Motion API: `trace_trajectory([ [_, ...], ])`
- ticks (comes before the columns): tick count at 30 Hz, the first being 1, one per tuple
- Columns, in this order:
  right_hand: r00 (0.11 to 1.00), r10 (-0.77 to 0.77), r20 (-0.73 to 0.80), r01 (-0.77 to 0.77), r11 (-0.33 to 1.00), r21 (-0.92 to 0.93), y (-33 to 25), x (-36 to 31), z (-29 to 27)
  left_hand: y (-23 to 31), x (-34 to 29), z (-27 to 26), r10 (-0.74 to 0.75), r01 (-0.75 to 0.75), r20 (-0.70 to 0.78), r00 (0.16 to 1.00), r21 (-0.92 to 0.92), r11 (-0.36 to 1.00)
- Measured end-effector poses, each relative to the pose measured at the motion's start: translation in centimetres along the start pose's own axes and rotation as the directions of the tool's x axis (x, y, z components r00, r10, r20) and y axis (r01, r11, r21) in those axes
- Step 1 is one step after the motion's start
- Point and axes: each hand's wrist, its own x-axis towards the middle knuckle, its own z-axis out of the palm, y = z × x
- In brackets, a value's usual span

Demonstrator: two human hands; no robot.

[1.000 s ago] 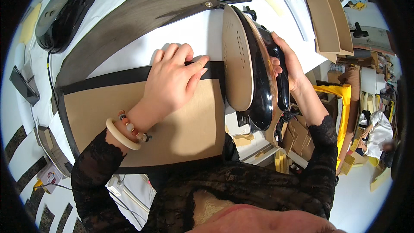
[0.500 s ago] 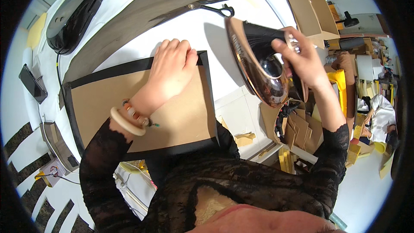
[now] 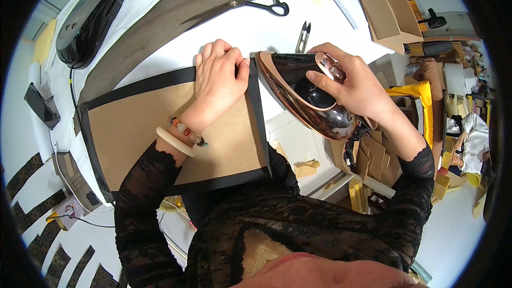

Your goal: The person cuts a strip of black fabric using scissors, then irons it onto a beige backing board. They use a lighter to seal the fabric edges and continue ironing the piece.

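A tan board [image 3: 144,128] with black fabric edging lies in front of me, close to my body. Over its far right corner, my left hand [image 3: 221,77] presses down with bent fingers on the black edging [image 3: 160,81]. My right hand [image 3: 349,82] is wrapped round the handle of a dark, glossy iron [image 3: 304,88] with a copper-coloured rim. The iron is tilted, its tip beside the board's far right corner. Whether its sole touches the edging is hard to see. Thread snips [image 3: 303,37] lie on white paper just beyond the iron.
Large black-handled scissors [image 3: 234,4] lie at the back. A shiny black machine [image 3: 96,18] and a phone on a stand [image 3: 41,104] are on the left. To the right stand a cardboard box [image 3: 385,8] and a bin of cardboard scraps [image 3: 373,157]. Another person sits far right.
My right hand has brought the iron left and lower, up to the board's right edge, uncovering the snips. My left hand has shifted slightly right and farther away along the far edge.
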Motion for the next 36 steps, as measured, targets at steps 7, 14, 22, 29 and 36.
trace_trajectory([
  [7,1.0,-0.002,0.021,0.002,1.0,0.0,0.1,0.3,-0.3,0.1,0.2,-0.2,0.005,-0.005,0.012,1.0,0.007,1.0],
  [14,0.994,-0.084,0.069,0.087,0.995,-0.044,-0.6,1.0,-0.1,-0.4,0.2,0.4,0.024,-0.024,0.005,1.0,-0.005,1.0],
  [22,0.991,-0.128,0.038,0.133,0.977,-0.165,-1.9,1.6,0.4,-0.6,0.3,0.4,0.011,-0.012,-0.04,0.999,-0.019,1.0],
  [29,0.993,-0.102,0.058,0.113,0.965,-0.236,-3.9,2.2,0.8,-0.8,0.5,0.3,-0.146,0.108,-0.107,0.984,-0.3,0.948],
  [36,0.966,-0.258,-0.03,0.224,0.886,-0.407,-5.4,3.5,2.7,-2.1,0.4,-0.6,-0.308,0.231,-0.025,0.951,-0.602,0.765],
])
